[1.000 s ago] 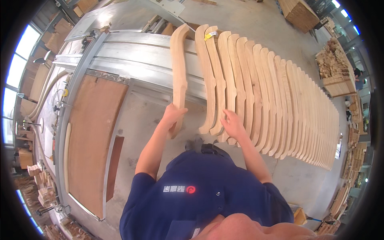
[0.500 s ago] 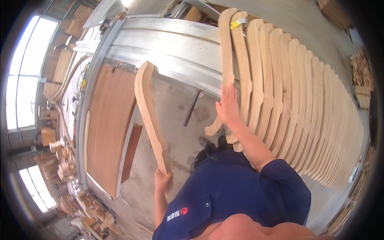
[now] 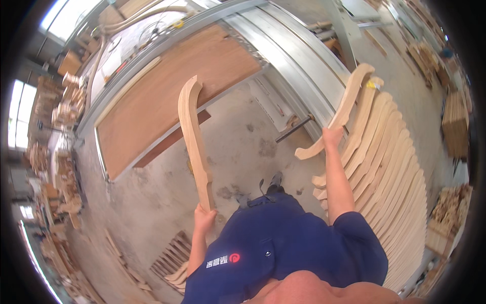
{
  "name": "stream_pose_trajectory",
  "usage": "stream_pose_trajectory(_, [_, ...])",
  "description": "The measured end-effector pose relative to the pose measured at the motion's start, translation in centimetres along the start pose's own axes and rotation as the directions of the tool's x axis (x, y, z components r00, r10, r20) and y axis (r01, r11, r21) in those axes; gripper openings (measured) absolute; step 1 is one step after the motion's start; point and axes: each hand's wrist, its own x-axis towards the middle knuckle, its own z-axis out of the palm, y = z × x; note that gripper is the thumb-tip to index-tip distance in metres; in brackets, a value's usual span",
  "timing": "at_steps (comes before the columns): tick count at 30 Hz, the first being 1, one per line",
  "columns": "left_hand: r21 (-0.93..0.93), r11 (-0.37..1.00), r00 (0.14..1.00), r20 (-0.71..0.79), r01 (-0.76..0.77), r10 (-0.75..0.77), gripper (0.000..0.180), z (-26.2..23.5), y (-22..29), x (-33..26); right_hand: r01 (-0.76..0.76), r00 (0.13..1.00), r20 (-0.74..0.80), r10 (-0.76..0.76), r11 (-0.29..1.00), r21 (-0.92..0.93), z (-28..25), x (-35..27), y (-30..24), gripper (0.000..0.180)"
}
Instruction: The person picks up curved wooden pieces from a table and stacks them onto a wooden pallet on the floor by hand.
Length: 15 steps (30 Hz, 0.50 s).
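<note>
My left hand (image 3: 204, 219) is closed round the lower end of a curved wooden furniture leg (image 3: 191, 131). This leg stands up from my fist, its bent end pointing away from me, over the floor and the edge of a brown board. Off to the right, my right hand (image 3: 332, 137) grips a second curved wooden leg (image 3: 351, 96) around its middle. That one lies at the near end of a long row of matching wooden legs (image 3: 380, 152), set side by side. A bit of yellow tape or label (image 3: 373, 85) shows on the neighbouring leg.
A metal machine table (image 3: 291, 48) with a brown board (image 3: 177, 86) reaches across ahead. A dark bar (image 3: 294, 128) juts from it towards me. Slatted wooden pieces (image 3: 174, 258) lie on the floor at lower left. Stacked timber (image 3: 455, 124) stands at far right.
The view has turned, so the row sits lower and further right. My right hand has gone from lying flat on its leg to gripping it. My left hand keeps its leg.
</note>
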Motion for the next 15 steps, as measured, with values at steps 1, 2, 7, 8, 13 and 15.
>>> stream_pose_trajectory(1, [0.04,0.999,1.0,-0.017,0.01,-0.009,0.036,-0.9,-0.5,-0.1,0.034,0.999,0.012,-0.034,0.999,-0.002,-0.2,-0.1,-0.5,0.06])
stream_pose_trajectory(2, [0.017,0.998,0.998,-0.016,-0.062,0.063,0.038,-1.7,-1.0,0.1,0.031,0.996,0.079,-0.037,0.997,0.073,-0.7,-0.8,-0.9,0.055])
stream_pose_trajectory(7, [-0.037,0.999,0.996,-0.087,-0.025,0.022,0.036,-5.0,-2.5,-0.4,0.09,0.97,0.205,-0.127,0.979,0.18,-0.6,-5.5,-3.5,0.042])
stream_pose_trajectory(8, [-0.038,0.999,0.996,-0.082,0.033,-0.036,0.035,-5.6,-3.0,-0.5,0.099,0.968,0.209,-0.137,0.978,0.182,-0.1,-6.4,-3.6,0.042])
stream_pose_trajectory(13, [0.033,0.997,0.985,-0.16,0.072,-0.066,0.029,-7.1,-8.0,0.1,0.344,0.87,0.289,-0.399,0.912,0.224,4.1,-10.9,-5.9,0.039])
stream_pose_trajectory(15, [0.04,0.995,0.975,-0.204,0.092,-0.082,0.028,-6.9,-8.9,-0.9,0.364,0.832,0.351,-0.429,0.901,0.237,5.8,-12.0,-7.5,0.041])
